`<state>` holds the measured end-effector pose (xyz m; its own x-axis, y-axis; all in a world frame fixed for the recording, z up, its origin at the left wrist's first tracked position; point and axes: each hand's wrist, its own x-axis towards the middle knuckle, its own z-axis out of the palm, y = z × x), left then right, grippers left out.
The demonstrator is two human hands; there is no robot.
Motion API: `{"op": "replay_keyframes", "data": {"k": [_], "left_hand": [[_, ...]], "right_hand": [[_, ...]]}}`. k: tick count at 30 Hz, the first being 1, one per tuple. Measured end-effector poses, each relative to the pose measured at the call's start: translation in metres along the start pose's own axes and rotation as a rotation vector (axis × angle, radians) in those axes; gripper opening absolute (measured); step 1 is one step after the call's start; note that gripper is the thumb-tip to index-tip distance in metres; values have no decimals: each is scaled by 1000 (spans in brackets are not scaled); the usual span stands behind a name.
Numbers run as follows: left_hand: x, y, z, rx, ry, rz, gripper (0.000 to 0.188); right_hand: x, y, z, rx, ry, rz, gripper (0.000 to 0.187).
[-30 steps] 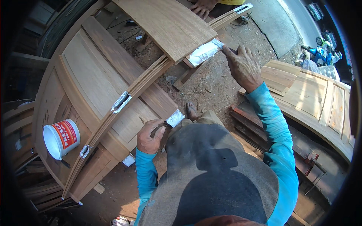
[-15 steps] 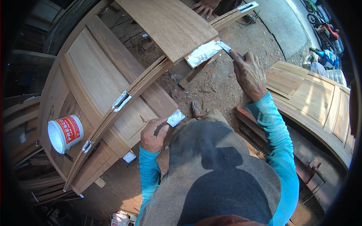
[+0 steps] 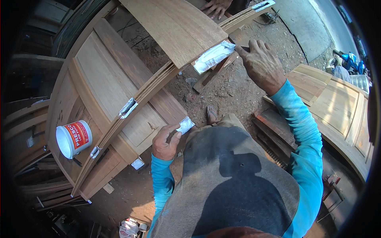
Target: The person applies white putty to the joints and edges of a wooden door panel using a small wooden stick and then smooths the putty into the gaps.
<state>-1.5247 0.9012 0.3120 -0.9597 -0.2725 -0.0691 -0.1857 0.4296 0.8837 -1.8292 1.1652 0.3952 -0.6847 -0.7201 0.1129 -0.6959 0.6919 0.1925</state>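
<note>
My right hand (image 3: 262, 66) is closed round a narrow tool with a dark handle (image 3: 245, 49), seemingly a putty knife; its blade is hardly visible now. It is at the edge of a tenon (image 3: 214, 56) coated in white paste, sticking out from a wide wooden board (image 3: 178, 29). My left hand (image 3: 165, 142) has its fingers curled beside another white-coated tenon (image 3: 185, 124) at the end of a wooden rail (image 3: 168, 107). Its index fingertip meets that tenon, and what the fingers hold, if anything, is hidden. A long grooved stile (image 3: 152, 88) has white-smeared mortises (image 3: 127, 108).
A white bucket with a red label (image 3: 74, 139) lies tilted on the panels at left. Another person's hand (image 3: 216, 8) rests by the board's far side. Door panels (image 3: 333, 105) lie at right beside a dark metal bench (image 3: 274, 129). My sandalled foot (image 3: 211, 115) stands on dirt.
My right hand has shifted slightly, and the blade that lay on the far tenon's corner is now mostly out of sight. The paste there shows a fresh ridge. My left hand stays by its tenon.
</note>
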Motion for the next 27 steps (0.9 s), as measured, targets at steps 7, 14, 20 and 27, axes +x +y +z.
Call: {"op": "replay_keyframes", "data": {"k": [7,14,20,27], "left_hand": [[-1,15,22,5,32,-29,28],[0,28,44,18,55,-14,27],[-1,37,59,25,37,8,31],[-16,39,58,0,94,-14,30]], "right_hand": [[-11,20,-1,175,24,63,40],[-41,28,19,505,58,82,40],[-33,-2,11,648,-31,-142,40],[1,-2,7,493,45,-290,41]]}}
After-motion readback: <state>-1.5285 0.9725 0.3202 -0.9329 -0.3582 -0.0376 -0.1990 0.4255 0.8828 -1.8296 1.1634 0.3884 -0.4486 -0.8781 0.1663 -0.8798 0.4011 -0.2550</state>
